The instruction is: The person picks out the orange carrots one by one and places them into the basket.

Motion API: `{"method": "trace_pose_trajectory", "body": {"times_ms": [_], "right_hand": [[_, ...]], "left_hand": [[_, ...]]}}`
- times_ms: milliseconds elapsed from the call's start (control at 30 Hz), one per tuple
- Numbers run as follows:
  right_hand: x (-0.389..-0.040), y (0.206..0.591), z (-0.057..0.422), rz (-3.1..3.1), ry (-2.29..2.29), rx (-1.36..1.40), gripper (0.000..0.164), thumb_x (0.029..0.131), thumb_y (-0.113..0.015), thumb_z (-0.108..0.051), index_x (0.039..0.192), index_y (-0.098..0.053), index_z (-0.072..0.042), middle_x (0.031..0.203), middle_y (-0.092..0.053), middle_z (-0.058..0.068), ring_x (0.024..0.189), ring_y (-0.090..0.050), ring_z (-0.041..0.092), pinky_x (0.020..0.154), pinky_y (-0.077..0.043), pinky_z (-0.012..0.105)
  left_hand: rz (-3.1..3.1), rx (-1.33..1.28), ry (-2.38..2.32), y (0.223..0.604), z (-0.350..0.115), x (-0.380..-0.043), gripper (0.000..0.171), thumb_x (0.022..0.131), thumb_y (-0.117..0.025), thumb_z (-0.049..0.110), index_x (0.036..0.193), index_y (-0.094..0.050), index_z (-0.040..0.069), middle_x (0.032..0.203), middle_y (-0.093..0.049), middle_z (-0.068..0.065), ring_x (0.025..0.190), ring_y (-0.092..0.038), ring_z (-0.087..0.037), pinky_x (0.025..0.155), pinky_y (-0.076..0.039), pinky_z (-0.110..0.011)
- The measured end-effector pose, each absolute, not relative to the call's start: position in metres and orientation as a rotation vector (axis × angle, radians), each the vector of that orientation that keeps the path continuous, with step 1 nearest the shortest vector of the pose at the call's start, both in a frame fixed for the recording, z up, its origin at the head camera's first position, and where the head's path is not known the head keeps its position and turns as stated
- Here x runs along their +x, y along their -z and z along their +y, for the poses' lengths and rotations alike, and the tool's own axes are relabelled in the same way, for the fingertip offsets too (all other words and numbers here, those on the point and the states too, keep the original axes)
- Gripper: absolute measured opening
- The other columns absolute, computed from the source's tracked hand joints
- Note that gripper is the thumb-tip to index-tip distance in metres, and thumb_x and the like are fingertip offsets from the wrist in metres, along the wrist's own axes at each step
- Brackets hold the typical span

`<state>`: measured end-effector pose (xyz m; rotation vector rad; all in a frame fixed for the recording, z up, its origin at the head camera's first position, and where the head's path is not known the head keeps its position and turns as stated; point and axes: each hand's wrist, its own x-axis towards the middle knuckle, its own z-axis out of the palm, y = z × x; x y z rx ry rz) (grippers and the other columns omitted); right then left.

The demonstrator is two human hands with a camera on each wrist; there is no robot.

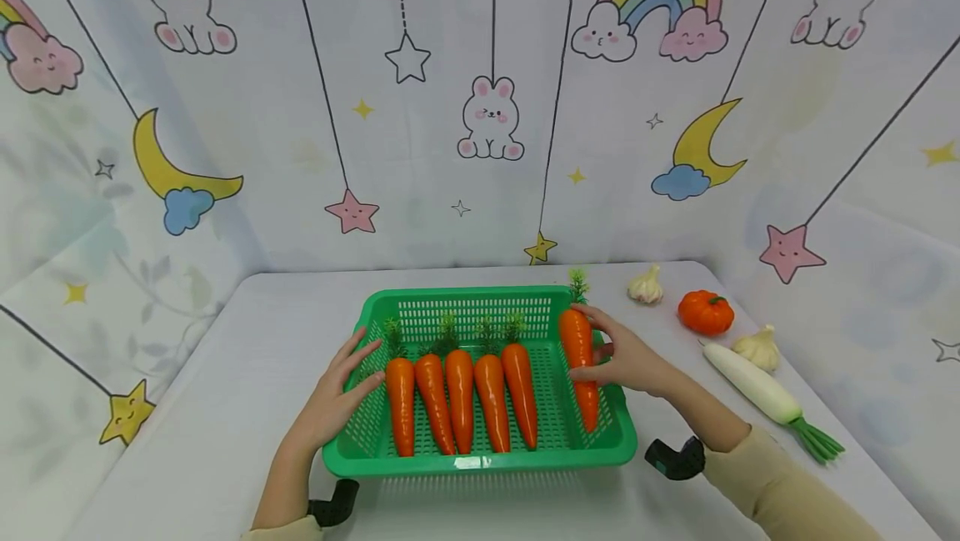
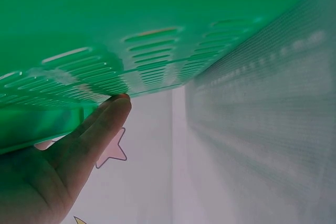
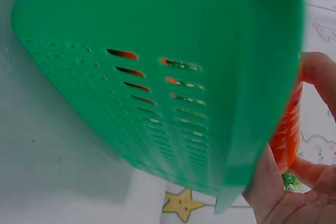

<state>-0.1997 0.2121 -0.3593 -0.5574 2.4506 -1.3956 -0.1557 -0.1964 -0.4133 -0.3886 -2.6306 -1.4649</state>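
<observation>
A green plastic basket (image 1: pixel 480 463) holds a row of several orange carrots (image 1: pixel 460 399) with leafy green tops. At its right end my right hand (image 1: pixel 626 358) grips another carrot (image 1: pixel 576 341), which leans upright above the basket floor with its top over the far rim. In the right wrist view that carrot (image 3: pixel 287 140) is partly hidden behind the basket wall (image 3: pixel 231 103). My left hand (image 1: pixel 337 399) lies at the basket's left side with fingers spread. From below, the left wrist view shows the left hand's fairly straight fingers (image 2: pixel 107 124) against the basket's slotted wall (image 2: pixel 152 51).
Right of the basket, on the white table (image 1: pixel 262 374), lie a garlic bulb (image 1: pixel 646 285), an orange pumpkin (image 1: pixel 706 313), another garlic bulb (image 1: pixel 758 348) and a white radish (image 1: pixel 757 383) with green leaves. A patterned cloth (image 1: pixel 420 124) stands behind.
</observation>
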Motion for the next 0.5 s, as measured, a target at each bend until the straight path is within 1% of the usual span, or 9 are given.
{"method": "trace_pose_trajectory", "body": {"times_ms": [133, 267, 400, 500], "right_hand": [[-0.203, 0.364, 0.203, 2.488, 1.314, -0.589, 0.090, 0.074, -0.077, -0.023, 0.144, -0.022, -0.014, 0.134, -0.034, 0.024, 0.079, -0.056, 0.025, 0.059, -0.054, 0.034], [-0.204, 0.364, 0.196, 2.562, 1.193, -0.647, 0.090, 0.073, -0.078, -0.026, 0.144, -0.023, -0.013, 0.132, -0.039, 0.023, 0.072, -0.056, 0.021, 0.056, -0.053, 0.030], [-0.206, 0.364, 0.187, 2.637, 1.060, -0.715, 0.090, 0.072, -0.079, -0.027, 0.142, -0.026, -0.007, 0.122, -0.047, 0.019, 0.069, -0.056, 0.017, 0.054, -0.051, 0.027], [-0.207, 0.366, 0.180, 2.692, 0.962, -0.770, 0.091, 0.070, -0.080, -0.026, 0.140, -0.028, -0.002, 0.119, -0.049, 0.019, 0.069, -0.056, 0.018, 0.057, -0.051, 0.026]], "left_hand": [[-2.628, -0.387, 1.471, 0.414, -0.198, -0.156, 0.052, 0.092, -0.054, 0.032, 0.138, -0.042, 0.009, 0.151, -0.013, -0.009, 0.135, -0.010, -0.039, 0.095, -0.017, -0.070], [-2.632, -0.388, 1.467, 0.414, -0.197, -0.156, 0.053, 0.092, -0.054, 0.032, 0.138, -0.041, 0.009, 0.152, -0.012, -0.009, 0.136, -0.010, -0.039, 0.095, -0.018, -0.070], [-2.633, -0.389, 1.461, 0.414, -0.197, -0.156, 0.053, 0.092, -0.054, 0.032, 0.138, -0.041, 0.008, 0.151, -0.013, -0.010, 0.135, -0.010, -0.039, 0.095, -0.018, -0.070], [-2.632, -0.394, 1.464, 0.414, -0.197, -0.156, 0.053, 0.092, -0.054, 0.030, 0.137, -0.041, 0.006, 0.151, -0.013, -0.011, 0.135, -0.010, -0.040, 0.094, -0.018, -0.070]]}}
